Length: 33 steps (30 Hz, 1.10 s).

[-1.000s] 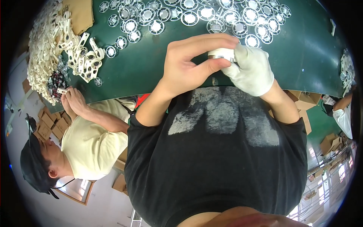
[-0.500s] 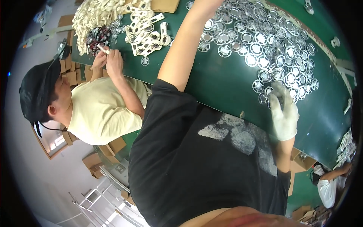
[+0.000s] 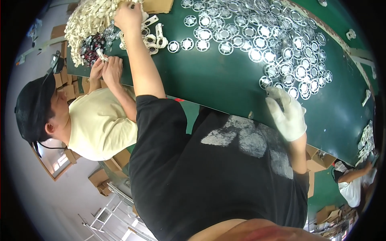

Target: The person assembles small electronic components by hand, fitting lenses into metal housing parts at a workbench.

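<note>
My bare left hand (image 3: 128, 18) reaches to the far left, over the near side of a heap of cream plastic parts (image 3: 90, 22). Its fingers are bent and closed; a small dark spot shows at the fingertips, but what they hold is not clear. On my right hand (image 3: 287, 116) is a white glove. The thumb and fingers are apart, with a gap between them and nothing plainly held. Its fingertips lie at the near edge of a wide spread of round clear discs with silvery centres (image 3: 264, 55), close to a single disc (image 3: 265, 82).
A co-worker in a cap (image 3: 102, 120) sits at the left, both hands on a small white part (image 3: 101, 55). Small dark red and black pieces (image 3: 93, 46) lie in front. Cardboard (image 3: 159, 5) rests on the far edge of the green table (image 3: 225, 84). Another person (image 3: 350, 184) is at lower right.
My left hand has come into view and moved left to the cream parts. Two discs now lie apart near those parts. My gloved right hand has drawn back left from among the discs.
</note>
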Each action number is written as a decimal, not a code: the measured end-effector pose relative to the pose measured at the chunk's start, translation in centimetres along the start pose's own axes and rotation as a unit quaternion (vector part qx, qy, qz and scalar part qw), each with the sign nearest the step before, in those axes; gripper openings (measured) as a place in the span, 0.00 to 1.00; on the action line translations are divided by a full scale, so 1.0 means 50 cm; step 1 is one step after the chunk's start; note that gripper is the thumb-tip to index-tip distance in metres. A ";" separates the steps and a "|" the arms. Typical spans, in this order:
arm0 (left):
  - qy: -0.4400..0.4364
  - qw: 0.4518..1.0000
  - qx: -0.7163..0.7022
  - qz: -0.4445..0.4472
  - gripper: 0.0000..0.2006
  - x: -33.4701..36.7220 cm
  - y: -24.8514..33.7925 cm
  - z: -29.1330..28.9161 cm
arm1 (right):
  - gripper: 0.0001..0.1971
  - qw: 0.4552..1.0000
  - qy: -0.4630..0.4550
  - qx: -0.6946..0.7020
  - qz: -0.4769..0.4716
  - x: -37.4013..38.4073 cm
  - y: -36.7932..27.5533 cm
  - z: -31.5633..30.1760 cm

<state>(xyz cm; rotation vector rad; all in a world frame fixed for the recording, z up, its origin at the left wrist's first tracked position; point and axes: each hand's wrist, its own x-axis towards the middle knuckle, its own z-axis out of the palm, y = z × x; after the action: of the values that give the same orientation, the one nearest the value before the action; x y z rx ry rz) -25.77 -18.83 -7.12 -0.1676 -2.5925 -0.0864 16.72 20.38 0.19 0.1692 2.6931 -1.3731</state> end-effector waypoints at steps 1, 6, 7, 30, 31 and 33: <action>0.062 0.998 -0.005 0.030 0.23 -0.008 0.009 -0.021 | 0.14 1.000 -0.002 -0.007 -0.001 0.003 -0.010 -0.004; -0.115 0.896 -0.359 0.236 0.16 -0.189 0.325 -0.292 | 0.27 0.982 0.150 -0.036 -0.108 0.017 -0.007 0.015; -0.134 0.841 -0.423 0.310 0.19 -0.241 0.378 -0.297 | 0.30 0.965 0.204 -0.075 -0.149 0.029 -0.011 0.025; -0.302 0.853 -0.387 0.176 0.32 -0.558 0.447 -0.372 | 0.12 0.987 -0.094 0.024 0.129 -0.009 -0.007 0.064; -0.299 0.844 -0.406 0.185 0.31 -0.567 0.447 -0.363 | 0.11 0.987 -0.082 0.085 0.112 -0.014 0.003 0.074; -0.297 0.818 -0.455 0.186 0.23 -0.581 0.449 -0.345 | 0.10 0.993 -0.037 0.104 0.042 -0.023 0.013 0.084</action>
<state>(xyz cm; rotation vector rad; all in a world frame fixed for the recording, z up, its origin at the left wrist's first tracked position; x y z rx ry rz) 10.77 -1.23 -6.81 -1.2041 -2.7993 -1.3163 18.19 17.30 -2.62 0.2417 2.4502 -1.5999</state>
